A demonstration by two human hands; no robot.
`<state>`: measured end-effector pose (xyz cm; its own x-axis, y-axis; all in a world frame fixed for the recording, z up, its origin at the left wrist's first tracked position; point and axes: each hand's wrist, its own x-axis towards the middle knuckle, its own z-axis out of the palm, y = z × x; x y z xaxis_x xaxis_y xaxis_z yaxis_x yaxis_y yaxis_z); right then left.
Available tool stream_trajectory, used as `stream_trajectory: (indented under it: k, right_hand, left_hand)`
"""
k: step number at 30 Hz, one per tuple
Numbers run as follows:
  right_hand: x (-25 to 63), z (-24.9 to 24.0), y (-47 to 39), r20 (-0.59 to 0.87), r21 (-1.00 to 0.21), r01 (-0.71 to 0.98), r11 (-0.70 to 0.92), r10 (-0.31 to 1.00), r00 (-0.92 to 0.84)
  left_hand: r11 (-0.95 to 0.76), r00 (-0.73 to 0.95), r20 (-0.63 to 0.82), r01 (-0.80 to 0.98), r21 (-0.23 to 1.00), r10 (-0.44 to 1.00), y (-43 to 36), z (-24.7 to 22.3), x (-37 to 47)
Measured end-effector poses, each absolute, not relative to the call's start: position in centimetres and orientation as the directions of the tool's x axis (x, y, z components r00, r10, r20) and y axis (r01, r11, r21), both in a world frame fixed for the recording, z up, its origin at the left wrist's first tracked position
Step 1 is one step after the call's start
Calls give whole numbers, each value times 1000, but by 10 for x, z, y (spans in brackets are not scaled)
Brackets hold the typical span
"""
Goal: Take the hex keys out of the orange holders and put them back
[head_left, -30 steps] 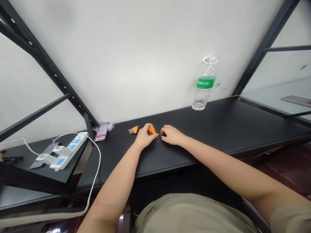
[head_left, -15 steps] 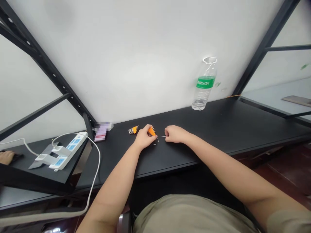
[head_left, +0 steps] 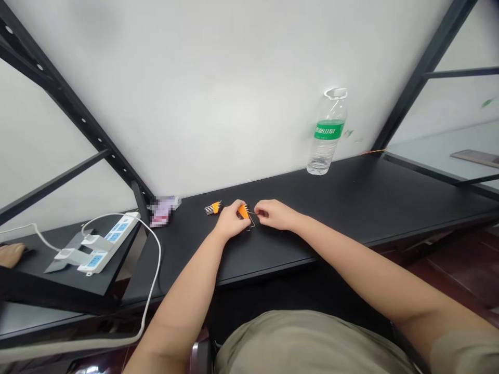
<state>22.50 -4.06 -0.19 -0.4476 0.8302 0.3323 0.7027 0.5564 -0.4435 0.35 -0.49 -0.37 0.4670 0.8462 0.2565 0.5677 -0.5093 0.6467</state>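
Observation:
My left hand (head_left: 231,221) grips an orange holder (head_left: 244,211) with several metal hex keys in it, over the black table. Close on its right, my right hand (head_left: 273,214) pinches a thin metal hex key (head_left: 252,213), whose tip reaches the holder's right side. Whether the tip sits in a slot is too small to tell. Another orange holder (head_left: 216,208) with several metal keys lies on the table just left of my left hand.
A clear bottle (head_left: 326,135) with a green label stands by the wall at the back right. A purple packet (head_left: 162,210) lies at the back left. White power strip (head_left: 111,244) and cable are at left, near another person's hand (head_left: 11,254).
My right hand has moved left with the hex key, bringing its tip up to the orange holder. My left hand stays nearly where it was, still gripping the holder.

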Motion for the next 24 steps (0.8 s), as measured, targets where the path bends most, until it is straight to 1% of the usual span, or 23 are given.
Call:
stream_trajectory:
  k: [7, 11, 14, 17, 20, 24]
  right_hand:
    - [232, -2, -41, 380, -435, 657, 615, 787, -486]
    - [234, -4, -39, 461, -407, 635, 657, 748, -478]
    - [227, -4, -40, 494, -424, 599, 679, 728, -475]
    - [215, -5, -44, 481, -486, 554, 676, 736, -476]
    - [208, -7, -46, 437, -551, 567, 612, 791, -429]
    - [209, -11, -43, 387, -549, 624, 555, 831, -399]
  left_hand:
    - [-515, 468, 255, 591, 622, 846, -5, -3, 3]
    - [-524, 490, 239, 604, 600, 838, -8, -3, 5]
    - [-536, 513, 229, 599, 594, 827, -11, -1, 7]
    - [-549, 529, 233, 582, 600, 816, -14, 1, 10]
    - [-550, 524, 246, 572, 608, 816, -14, 2, 10]
    - [-521, 471, 265, 577, 629, 842, -9, 1, 7]
